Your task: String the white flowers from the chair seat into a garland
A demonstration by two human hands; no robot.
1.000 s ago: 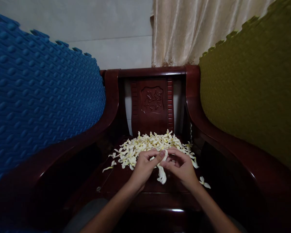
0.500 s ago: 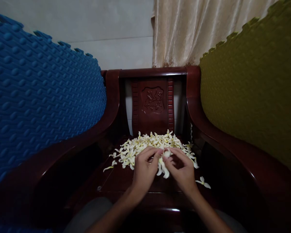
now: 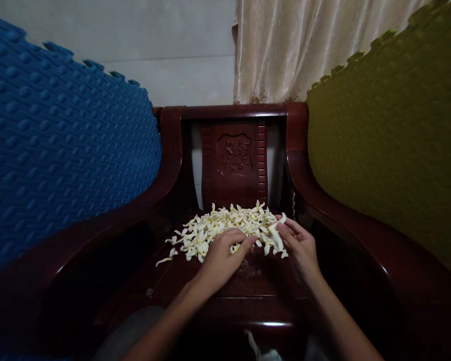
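A heap of cream-white flowers with yellow centres (image 3: 225, 220) lies on the dark wooden seat (image 3: 225, 281). My left hand (image 3: 221, 253) is at the near side of the heap, fingers curled and thumb tip close to the index finger; anything pinched there is too small to make out. My right hand (image 3: 302, 245) is at the heap's right edge, closed on a white flower (image 3: 276, 233) between thumb and fingers. Below the seat's front edge, a blurred whitish thing (image 3: 263, 351) shows at the bottom of the view.
Wooden armrests curve along the left (image 3: 135, 210) and right (image 3: 334, 215). A blue foam mat (image 3: 71, 135) stands against the left one, an olive foam mat (image 3: 391, 140) against the right. Behind are a carved backrest (image 3: 235, 160), a pale wall and a beige curtain (image 3: 270, 50).
My hands were together over white flowers and are now apart. My right hand has moved right to the heap's edge. The flowers between them are gone from there; a whitish blur appears below.
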